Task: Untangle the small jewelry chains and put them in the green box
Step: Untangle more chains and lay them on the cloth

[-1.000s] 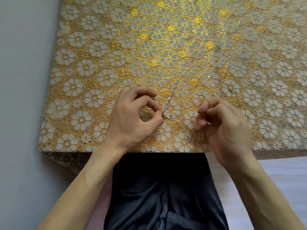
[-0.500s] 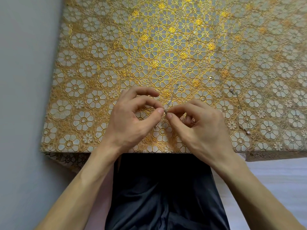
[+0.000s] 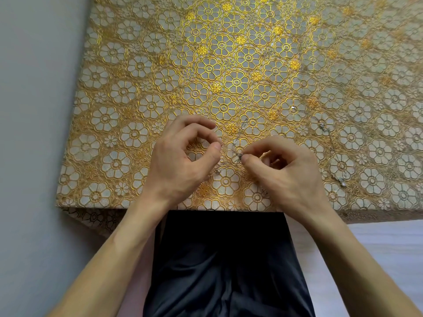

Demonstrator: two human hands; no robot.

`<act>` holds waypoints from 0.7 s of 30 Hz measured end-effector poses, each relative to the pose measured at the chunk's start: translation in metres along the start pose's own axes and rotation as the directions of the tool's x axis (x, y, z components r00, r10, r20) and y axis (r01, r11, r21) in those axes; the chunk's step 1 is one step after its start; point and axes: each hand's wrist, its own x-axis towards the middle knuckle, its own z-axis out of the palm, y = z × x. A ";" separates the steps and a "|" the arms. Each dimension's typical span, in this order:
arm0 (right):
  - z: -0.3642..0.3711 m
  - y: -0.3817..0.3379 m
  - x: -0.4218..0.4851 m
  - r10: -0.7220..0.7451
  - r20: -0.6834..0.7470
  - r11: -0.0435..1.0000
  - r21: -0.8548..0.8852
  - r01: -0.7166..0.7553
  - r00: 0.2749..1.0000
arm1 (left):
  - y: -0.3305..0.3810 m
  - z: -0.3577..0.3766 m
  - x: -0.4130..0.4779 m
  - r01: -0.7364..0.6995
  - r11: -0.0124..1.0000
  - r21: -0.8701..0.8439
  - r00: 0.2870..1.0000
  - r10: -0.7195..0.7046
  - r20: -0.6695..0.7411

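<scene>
Untangling on the gold floral tablecloth (image 3: 128,92).
My right hand (image 3: 288,177) pinches the silver chain (image 3: 237,153) between both hands; left hand (image 3: 176,165) thumb meets forefinger, hold unclear. Another chain (image 3: 322,127) lies well right.

Your forearms (image 3: 128,248) bare, uncovered to frame edge. Your left hand (image 3: 180,163) and right hand (image 3: 290,177) bare, nails trimmed short. Your lap under dark, faintly glossy garment (image 3: 226,266), soft folds, centre crease.
</scene>
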 end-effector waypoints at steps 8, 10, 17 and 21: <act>-0.001 0.007 -0.001 0.040 0.015 0.999 0.037 -0.040 0.999 | 0.000 0.004 -0.001 -0.034 0.983 0.182 0.999 0.039 -0.027; -0.002 0.008 -0.001 0.036 0.019 0.998 0.055 -0.037 0.999 | 0.000 0.005 -0.002 -0.055 0.969 0.240 0.998 0.061 -0.018; -0.001 0.006 -0.001 0.030 0.022 0.998 0.059 -0.032 0.999 | -0.002 0.007 -0.006 -0.115 0.928 0.353 0.993 0.105 0.048; -0.001 0.006 -0.002 0.047 0.016 0.997 0.067 -0.048 0.999 | -0.002 0.005 -0.009 -0.124 0.932 0.340 0.992 0.104 0.077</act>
